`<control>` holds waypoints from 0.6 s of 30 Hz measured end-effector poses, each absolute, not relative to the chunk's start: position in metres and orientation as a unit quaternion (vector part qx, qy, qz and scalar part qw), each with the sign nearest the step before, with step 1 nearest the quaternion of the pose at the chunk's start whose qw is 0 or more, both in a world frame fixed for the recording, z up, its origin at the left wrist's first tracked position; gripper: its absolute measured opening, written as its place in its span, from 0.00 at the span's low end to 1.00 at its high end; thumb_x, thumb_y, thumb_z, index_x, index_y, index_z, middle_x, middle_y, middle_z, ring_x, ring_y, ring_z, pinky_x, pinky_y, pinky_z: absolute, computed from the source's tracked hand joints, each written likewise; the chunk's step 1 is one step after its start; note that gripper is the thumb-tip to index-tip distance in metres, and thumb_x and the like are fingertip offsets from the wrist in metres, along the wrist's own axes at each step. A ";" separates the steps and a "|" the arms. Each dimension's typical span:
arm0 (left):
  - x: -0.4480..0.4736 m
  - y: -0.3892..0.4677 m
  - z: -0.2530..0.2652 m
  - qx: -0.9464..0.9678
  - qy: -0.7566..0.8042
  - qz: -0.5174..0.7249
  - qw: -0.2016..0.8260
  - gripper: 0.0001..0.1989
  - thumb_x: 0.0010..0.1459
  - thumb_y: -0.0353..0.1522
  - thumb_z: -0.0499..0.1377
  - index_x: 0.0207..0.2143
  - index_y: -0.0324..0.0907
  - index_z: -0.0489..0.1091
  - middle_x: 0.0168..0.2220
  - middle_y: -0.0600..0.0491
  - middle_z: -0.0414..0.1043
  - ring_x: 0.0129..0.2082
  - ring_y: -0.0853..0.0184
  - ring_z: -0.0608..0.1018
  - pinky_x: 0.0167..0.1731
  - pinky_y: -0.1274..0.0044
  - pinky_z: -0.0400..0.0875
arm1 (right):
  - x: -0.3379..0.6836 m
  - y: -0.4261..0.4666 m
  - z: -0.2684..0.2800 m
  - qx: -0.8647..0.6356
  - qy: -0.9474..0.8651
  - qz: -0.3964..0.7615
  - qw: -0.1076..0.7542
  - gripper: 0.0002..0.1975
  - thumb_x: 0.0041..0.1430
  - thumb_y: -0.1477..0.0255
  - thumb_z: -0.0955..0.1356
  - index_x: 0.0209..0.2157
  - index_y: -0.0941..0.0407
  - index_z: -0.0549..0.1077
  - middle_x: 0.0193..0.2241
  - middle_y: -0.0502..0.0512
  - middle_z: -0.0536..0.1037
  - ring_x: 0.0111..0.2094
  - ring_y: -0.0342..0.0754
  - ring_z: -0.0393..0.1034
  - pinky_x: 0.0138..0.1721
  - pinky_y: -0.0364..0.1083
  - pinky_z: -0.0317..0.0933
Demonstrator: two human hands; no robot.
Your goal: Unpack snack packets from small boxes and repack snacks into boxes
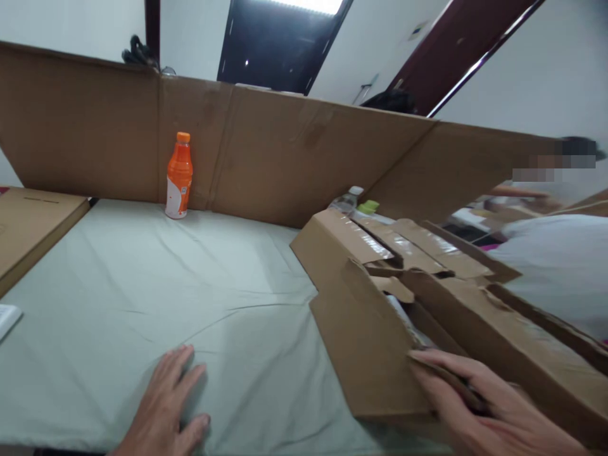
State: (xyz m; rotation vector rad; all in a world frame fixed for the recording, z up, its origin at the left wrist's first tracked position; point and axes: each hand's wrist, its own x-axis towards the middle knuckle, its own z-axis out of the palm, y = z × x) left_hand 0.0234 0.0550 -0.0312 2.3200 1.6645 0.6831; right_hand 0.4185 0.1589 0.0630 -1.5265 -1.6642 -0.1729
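Observation:
My left hand (168, 402) rests on the pale green cloth (228, 272), palm down with its fingers spread, and holds nothing. At the lower right, my right hand (489, 405) is closed on the near wall of a cardboard box (375, 354), with fingers on both sides of its edge. Something white (403, 316) shows inside that box; what it is I cannot make out. Part of the grip is hidden by the hand itself.
An orange bottle (179, 180) stands against a tall cardboard wall (275, 152). Behind the box are a clear bottle (348, 199) and a yellow-green cap (368, 206). A flat carton (38, 221) lies at left, near a white object (7, 320). Another person (560, 266) is at right.

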 end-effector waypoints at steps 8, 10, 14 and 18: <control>-0.025 0.073 -0.011 0.620 0.653 0.383 0.209 0.32 0.68 0.46 0.58 0.70 0.48 0.61 0.69 0.39 0.64 0.65 0.44 0.74 0.61 0.50 0.73 | 0.313 0.151 0.088 -0.372 -0.781 0.015 0.501 0.09 0.63 0.80 0.68 0.37 0.51 0.78 0.34 0.52 0.82 0.36 0.48 0.80 0.40 0.45 0.74; -0.035 0.079 -0.002 0.592 0.662 0.396 0.236 0.39 0.66 0.50 0.61 0.73 0.49 0.55 0.71 0.38 0.61 0.63 0.42 0.75 0.59 0.48 0.74 | 0.289 0.157 0.100 -0.285 -0.817 0.062 0.497 0.13 0.61 0.84 0.67 0.38 0.51 0.77 0.31 0.50 0.81 0.34 0.48 0.79 0.42 0.48 0.73; -0.054 0.087 0.015 0.573 0.644 0.428 0.271 0.56 0.57 0.57 0.67 0.77 0.50 0.43 0.77 0.35 0.45 0.70 0.35 0.64 0.63 0.44 0.66 | 0.274 0.164 0.112 -0.167 -0.863 0.146 0.453 0.17 0.57 0.87 0.66 0.39 0.50 0.75 0.30 0.48 0.80 0.32 0.47 0.77 0.48 0.53 0.72; -0.069 0.096 0.024 0.616 0.589 0.417 0.316 0.66 0.53 0.63 0.66 0.78 0.51 0.30 0.79 0.35 0.35 0.75 0.35 0.52 0.67 0.43 0.58 | 0.296 0.162 0.105 -0.191 -0.834 0.212 0.472 0.17 0.62 0.81 0.68 0.48 0.48 0.77 0.38 0.53 0.83 0.48 0.54 0.78 0.51 0.55 0.73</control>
